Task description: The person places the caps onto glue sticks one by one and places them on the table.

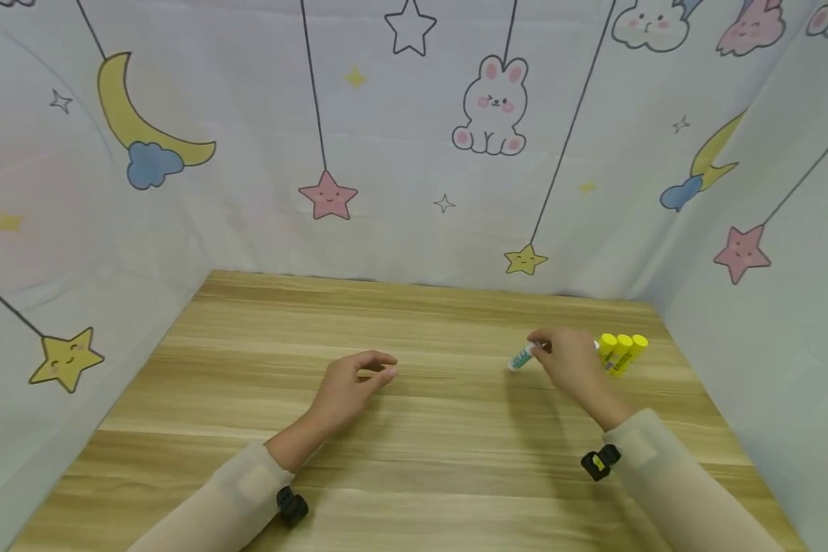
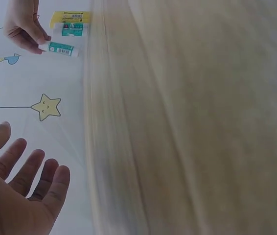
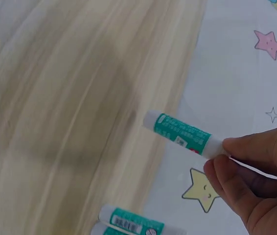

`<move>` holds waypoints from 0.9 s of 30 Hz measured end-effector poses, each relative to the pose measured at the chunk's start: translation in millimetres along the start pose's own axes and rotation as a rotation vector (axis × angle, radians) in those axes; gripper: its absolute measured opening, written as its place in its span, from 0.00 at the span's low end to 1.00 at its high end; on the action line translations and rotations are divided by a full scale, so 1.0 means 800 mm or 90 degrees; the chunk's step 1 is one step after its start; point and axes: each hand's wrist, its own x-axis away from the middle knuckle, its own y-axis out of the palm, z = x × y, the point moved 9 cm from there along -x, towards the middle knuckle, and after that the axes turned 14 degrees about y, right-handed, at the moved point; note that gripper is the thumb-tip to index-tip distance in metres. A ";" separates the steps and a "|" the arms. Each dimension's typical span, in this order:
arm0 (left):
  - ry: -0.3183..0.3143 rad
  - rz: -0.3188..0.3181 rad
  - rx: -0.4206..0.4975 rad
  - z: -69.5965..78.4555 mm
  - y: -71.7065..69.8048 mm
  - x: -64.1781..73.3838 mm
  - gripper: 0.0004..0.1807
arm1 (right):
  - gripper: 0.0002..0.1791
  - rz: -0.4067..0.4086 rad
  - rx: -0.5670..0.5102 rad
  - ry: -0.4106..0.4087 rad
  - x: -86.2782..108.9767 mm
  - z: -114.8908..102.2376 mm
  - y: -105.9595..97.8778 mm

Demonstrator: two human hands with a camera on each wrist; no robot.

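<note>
My right hand [image 1: 571, 363] pinches the top end of a glue stick [image 3: 180, 133], a white tube with a green label, between thumb and fingertips. The tube slants, its free end low over the wooden table; whether it touches is unclear. Just right of that hand stand several yellow glue sticks [image 1: 622, 349] in a row. More white-and-green glue sticks [image 3: 133, 221] show at the bottom of the right wrist view, partly hidden by the hand in the head view. My left hand [image 1: 348, 386] hovers over the table's middle, fingers relaxed and apart, holding nothing.
The wooden table [image 1: 414, 460] has a striped light grain. White curtains [image 1: 400, 230] printed with stars, moons and a rabbit rise along its back and both sides. A small black camera [image 1: 600, 461] sits on the right wrist, another camera [image 1: 292, 506] on the left.
</note>
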 end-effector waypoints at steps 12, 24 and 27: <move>-0.003 0.002 -0.031 -0.006 -0.008 0.002 0.16 | 0.09 -0.022 0.085 0.006 -0.017 0.022 -0.012; -0.030 0.001 -0.031 -0.011 -0.007 0.008 0.15 | 0.12 -0.021 0.122 -0.001 -0.020 0.034 -0.012; -0.028 -0.001 -0.035 -0.011 -0.006 0.007 0.15 | 0.12 -0.028 0.119 0.009 -0.021 0.039 -0.013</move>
